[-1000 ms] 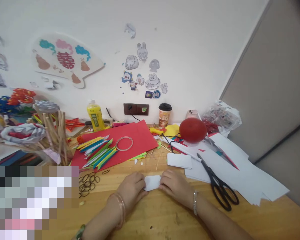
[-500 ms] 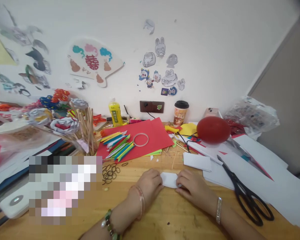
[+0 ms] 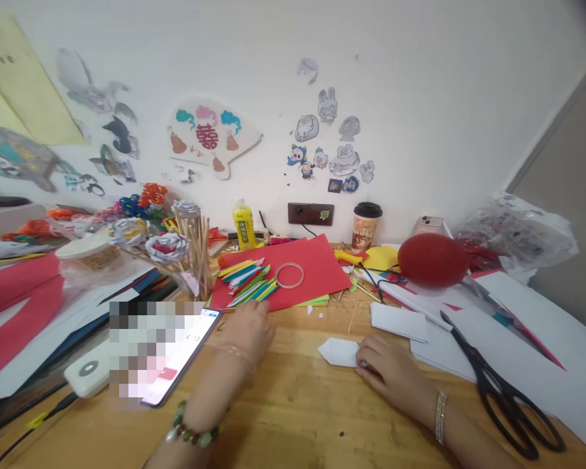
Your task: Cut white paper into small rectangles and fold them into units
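Note:
A small folded white paper [image 3: 338, 352] with a pointed left end lies on the wooden table. My right hand [image 3: 381, 365] is closed on its right end, thumb and fingers pinching it. My left hand [image 3: 249, 332] is over the table to the left, just in front of the coloured folded paper strips [image 3: 251, 281]. Slight blur and the back of the hand keep its fingertips from showing. A bit of dark rubber band [image 3: 219, 327] peeks out beside it; the hand covers that spot. More folded white paper [image 3: 398, 322] rests behind my right hand.
Black scissors [image 3: 501, 384] lie at right on white sheets [image 3: 579, 384]. A lit phone [image 3: 188, 355] and white power bank [image 3: 85, 376] are at left. Behind stand red paper [image 3: 322, 260], a silvery ring [image 3: 290, 275], a yellow bottle [image 3: 244, 225], a cup [image 3: 366, 228] and a red balloon [image 3: 433, 260].
My left hand has let go of the folded white paper and moved left to the rubber bands. My right hand still holds the paper's right end. The view has turned slightly left.

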`<state>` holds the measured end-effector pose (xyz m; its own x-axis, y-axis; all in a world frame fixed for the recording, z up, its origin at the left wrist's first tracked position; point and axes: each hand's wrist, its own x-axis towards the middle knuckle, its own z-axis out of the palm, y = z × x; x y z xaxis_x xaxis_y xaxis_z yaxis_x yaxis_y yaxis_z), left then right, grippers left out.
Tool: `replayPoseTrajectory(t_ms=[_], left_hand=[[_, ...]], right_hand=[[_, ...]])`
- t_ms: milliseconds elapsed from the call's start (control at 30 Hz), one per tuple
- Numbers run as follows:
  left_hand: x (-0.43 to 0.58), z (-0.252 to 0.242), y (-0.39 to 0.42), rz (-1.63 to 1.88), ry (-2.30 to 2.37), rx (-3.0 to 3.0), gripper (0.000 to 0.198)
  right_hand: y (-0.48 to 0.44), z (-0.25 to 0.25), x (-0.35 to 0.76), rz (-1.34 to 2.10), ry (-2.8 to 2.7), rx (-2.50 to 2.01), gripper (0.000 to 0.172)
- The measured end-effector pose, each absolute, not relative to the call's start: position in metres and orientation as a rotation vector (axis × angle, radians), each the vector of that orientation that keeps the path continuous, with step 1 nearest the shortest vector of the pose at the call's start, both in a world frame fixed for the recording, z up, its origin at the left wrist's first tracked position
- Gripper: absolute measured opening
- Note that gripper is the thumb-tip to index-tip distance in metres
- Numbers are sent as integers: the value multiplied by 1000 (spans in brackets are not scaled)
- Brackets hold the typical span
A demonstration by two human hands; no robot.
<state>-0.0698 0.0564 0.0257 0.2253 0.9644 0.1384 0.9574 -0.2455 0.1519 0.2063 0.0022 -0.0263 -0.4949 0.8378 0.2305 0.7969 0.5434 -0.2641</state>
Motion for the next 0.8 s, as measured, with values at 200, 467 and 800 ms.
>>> replayPoseTrajectory(t_ms=[200, 467, 800], left_hand=[[-173, 33, 41, -14, 2603, 1722, 62], [-176, 16, 41, -70, 2574, 1732, 68], [-184, 4, 53, -43, 2544, 1840, 57]], right_hand=[[1, -25, 205, 192, -2453, -1341, 12], [2, -27, 206, 168, -2445, -1316, 12], [0, -25, 205, 181, -2446, -1341, 11]])
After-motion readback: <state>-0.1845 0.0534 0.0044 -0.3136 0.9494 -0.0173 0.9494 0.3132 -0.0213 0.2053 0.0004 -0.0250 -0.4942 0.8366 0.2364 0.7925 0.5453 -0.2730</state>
